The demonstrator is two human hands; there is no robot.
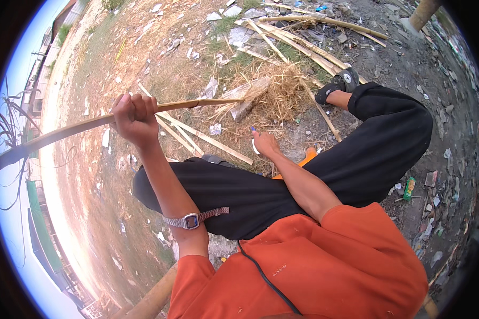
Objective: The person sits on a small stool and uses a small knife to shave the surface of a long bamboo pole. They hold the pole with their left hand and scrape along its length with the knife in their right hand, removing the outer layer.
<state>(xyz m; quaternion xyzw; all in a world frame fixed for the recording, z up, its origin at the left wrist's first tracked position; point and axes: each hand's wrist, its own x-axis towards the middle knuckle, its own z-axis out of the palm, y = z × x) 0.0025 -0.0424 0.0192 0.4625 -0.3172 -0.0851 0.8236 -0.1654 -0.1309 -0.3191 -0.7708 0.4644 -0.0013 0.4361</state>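
Left hand (135, 121): fingers (148, 104) curled tightly into a raised fist, clasping the bamboo strip (175, 106) partway along.
Bamboo strip: slants across in front of the person, one end out beyond the ground's left edge, the other meeting the left side of a wooden block (245, 109); whether it presses on the block or only overlaps it, I cannot tell.
Right hand (266, 144): low between the knees, just this side of the block, fingers bent; a small blue-purple piece (253, 129) shows at their tips, but how firmly they close on it I cannot tell.
Orange object (310, 154): just beside the right hand, partly hidden by the forearm.
Straw (285, 101): heaped against the block's right edge.
Crossed strips (218, 146): on the ground (106, 69) left of the block.
Bamboo pile (308, 48): toward the ground's far right corner, near the black shoe (348, 80).
Shoe marking: a round pale emblem on black.
Watch (191, 221): metal, around the left forearm; its face print is too fine to read.
Green packet (409, 189): right of the trousers (367, 143), its yellowish printing too small to make out.
Shirt (351, 255): orange, pale-specked.
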